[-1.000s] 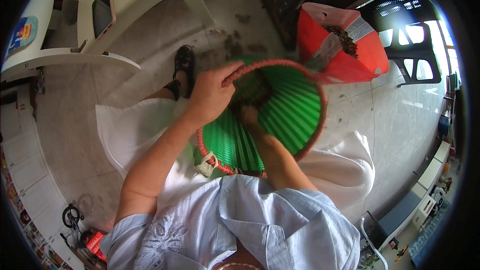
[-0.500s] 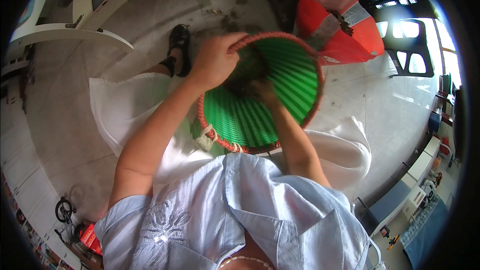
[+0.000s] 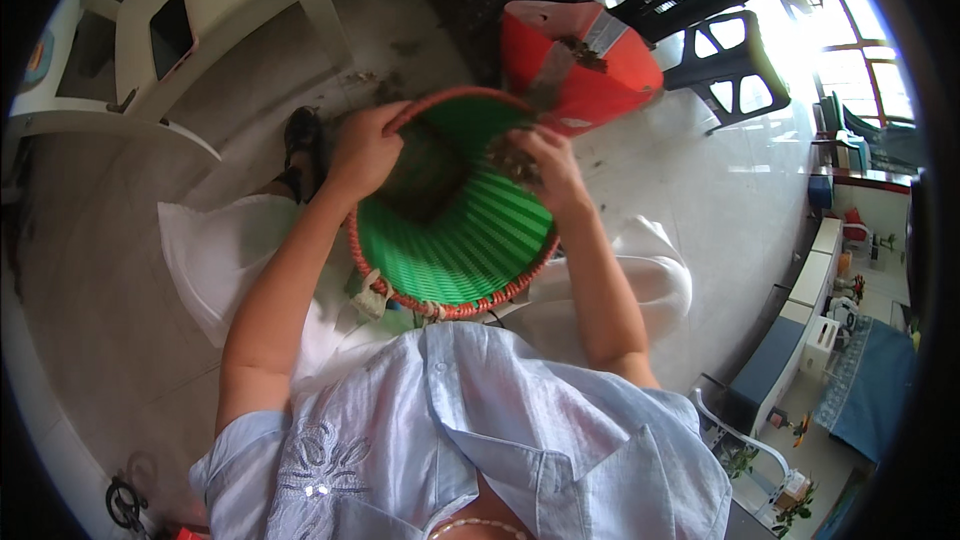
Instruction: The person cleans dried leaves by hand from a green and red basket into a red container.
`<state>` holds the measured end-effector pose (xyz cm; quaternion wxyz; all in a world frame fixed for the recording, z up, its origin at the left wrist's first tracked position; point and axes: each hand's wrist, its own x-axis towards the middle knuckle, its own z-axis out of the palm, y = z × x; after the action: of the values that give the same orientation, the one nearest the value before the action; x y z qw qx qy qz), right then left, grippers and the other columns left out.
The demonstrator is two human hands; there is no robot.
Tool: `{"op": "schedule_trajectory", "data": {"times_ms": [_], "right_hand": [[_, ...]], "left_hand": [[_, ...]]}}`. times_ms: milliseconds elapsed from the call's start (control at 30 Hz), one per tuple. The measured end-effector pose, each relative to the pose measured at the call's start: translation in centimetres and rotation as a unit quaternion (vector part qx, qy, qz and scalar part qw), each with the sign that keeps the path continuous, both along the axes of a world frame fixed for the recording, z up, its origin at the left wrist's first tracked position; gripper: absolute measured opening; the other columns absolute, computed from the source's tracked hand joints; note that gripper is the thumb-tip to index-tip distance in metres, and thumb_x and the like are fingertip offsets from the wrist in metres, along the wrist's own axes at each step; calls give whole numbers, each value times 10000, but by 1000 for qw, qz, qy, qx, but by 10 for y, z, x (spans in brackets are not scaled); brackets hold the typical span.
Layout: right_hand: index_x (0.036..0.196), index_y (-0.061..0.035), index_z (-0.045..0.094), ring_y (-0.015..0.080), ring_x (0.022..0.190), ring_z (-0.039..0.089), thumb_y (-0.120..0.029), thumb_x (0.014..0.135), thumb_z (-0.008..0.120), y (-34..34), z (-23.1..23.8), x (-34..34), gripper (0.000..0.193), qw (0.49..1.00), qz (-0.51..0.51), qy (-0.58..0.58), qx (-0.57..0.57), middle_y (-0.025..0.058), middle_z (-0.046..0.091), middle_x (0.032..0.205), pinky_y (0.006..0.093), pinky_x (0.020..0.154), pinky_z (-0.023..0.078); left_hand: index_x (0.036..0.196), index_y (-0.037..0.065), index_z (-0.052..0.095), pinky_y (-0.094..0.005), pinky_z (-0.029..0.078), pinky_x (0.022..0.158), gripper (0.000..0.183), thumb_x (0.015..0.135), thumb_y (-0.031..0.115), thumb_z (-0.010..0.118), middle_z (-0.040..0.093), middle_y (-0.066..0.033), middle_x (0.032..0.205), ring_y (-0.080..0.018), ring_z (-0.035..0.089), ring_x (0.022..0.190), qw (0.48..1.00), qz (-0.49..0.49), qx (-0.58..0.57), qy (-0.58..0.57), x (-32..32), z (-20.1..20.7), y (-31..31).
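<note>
A deep green woven basket (image 3: 475, 250) with a red-bound rim tilts in front of me, its mouth facing up toward me. My left hand (image 3: 367, 152) is closed round the rim at the upper left. At the right side of the rim, my right hand (image 3: 548, 165) grips a handful of brown, dry leaf-like bits (image 3: 513, 162); blur hides what exactly they are. More dark matter lies deep in the basket, too shadowed to make out. Just beyond the right hand, a red bag (image 3: 618, 80) stands wide at the top with brown crumbled bits (image 3: 583, 54) inside.
A cream-coloured chair (image 3: 230, 0) stands at the far left. Black folding stools (image 3: 735, 60) are behind the bag on the right. Scattered brown debris (image 3: 385, 90) lies on the pale tiled floor (image 3: 720, 200). My shoe (image 3: 304, 140) rests left of the basket.
My right hand has come up from deep inside the basket to its right rim, with brown bits in it. The view has turned, so basket and bag appear further left.
</note>
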<state>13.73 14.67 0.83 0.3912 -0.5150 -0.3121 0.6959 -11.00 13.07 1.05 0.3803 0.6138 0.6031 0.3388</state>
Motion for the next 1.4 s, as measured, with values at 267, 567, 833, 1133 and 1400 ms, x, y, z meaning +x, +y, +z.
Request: {"op": "schedule_trajectory", "data": {"times_ms": [267, 567, 833, 1133, 1400], "right_hand": [[923, 18, 630, 121, 623, 593, -169, 789, 625, 97, 80, 60, 230, 969, -76, -132, 196, 75, 624, 768, 226, 484, 461], [938, -38, 638, 342, 865, 599, -467, 741, 580, 173, 44, 87, 476, 678, 107, -654, 318, 186, 633, 909, 418, 740, 467], [896, -130, 668, 312, 865, 609, -370, 760, 556, 174, 35, 88, 298, 625, 160, -713, 275, 135, 642, 889, 396, 742, 477], [918, -73, 627, 331, 829, 607, -127, 790, 534, 151, 39, 77, 167, 557, 27, -694, 454, 147, 626, 897, 405, 721, 482], [904, -43, 537, 298, 700, 526, -49, 632, 556, 20, -64, -40, 273, 639, 174, -400, 633, 128, 522, 785, 415, 575, 438]], "left_hand": [[1071, 52, 593, -351, 447, 667, 402, 685, -12, 497, 585, -216, 818, -344, 588, 762, 999, 0, 31, -24, -1, 0, -1], [1114, -7, 559, -251, 431, 669, 438, 692, -62, 458, 600, -143, 777, -128, 553, 711, 1000, -11, 19, 5, 0, -10, 1], [1118, -1, 561, -254, 429, 653, 447, 687, -68, 461, 596, -129, 762, -128, 535, 680, 1000, -2, 21, -10, 2, -8, 0], [1054, 54, 601, -391, 440, 694, 392, 689, -11, 473, 591, -218, 840, -388, 562, 806, 1000, 3, 2, 5, 7, 5, -2], [1126, 23, 561, -297, 449, 673, 421, 708, 11, 509, 606, -178, 796, -218, 586, 686, 999, 2, 45, 10, -5, -8, -5]]}}
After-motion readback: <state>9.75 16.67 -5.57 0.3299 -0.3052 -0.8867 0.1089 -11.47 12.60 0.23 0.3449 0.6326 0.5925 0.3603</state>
